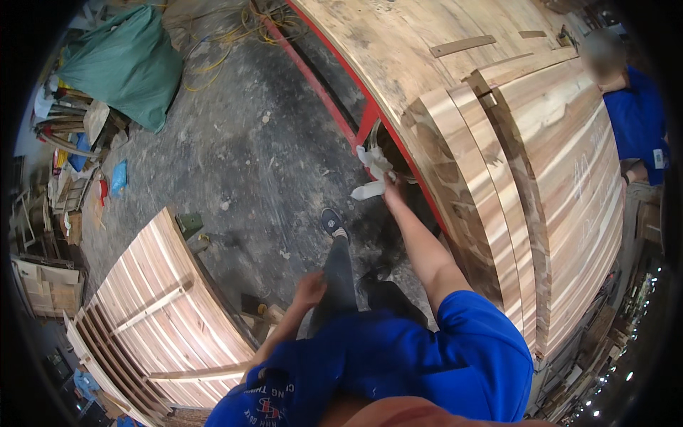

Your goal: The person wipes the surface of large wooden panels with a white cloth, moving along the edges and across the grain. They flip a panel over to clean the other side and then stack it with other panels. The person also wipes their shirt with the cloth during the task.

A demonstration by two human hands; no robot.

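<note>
Blue shirt (398,363): worn by the person, nearest the lens, both short sleeves in view at the lower edge.

Left hand (310,290): hangs low beside the dark trouser leg (340,274); fingers loosely curled and together, holding nothing.

Right hand (393,191): arm stretched forward; fingers closed around a white rag (373,173), which bunches up just beyond the fingertips and partly drops to their left.

Red frame (361,128): steel rail and post, directly beyond the rag, close to touching it; contact cannot be told.

Stacked wood panels (498,178): striped glued boards lying on the table, immediately right of the right-hand fingers.

Second panel stack (160,320): slatted boards on the floor, left of the left-hand fingers, near but apart.

Dark shoe (332,221): on the concrete floor (242,149), between the two hands.

Green sack (124,64): far beyond the fingers, upper left.

Another person (637,117): blue shirt, far right, behind the panels.
</note>
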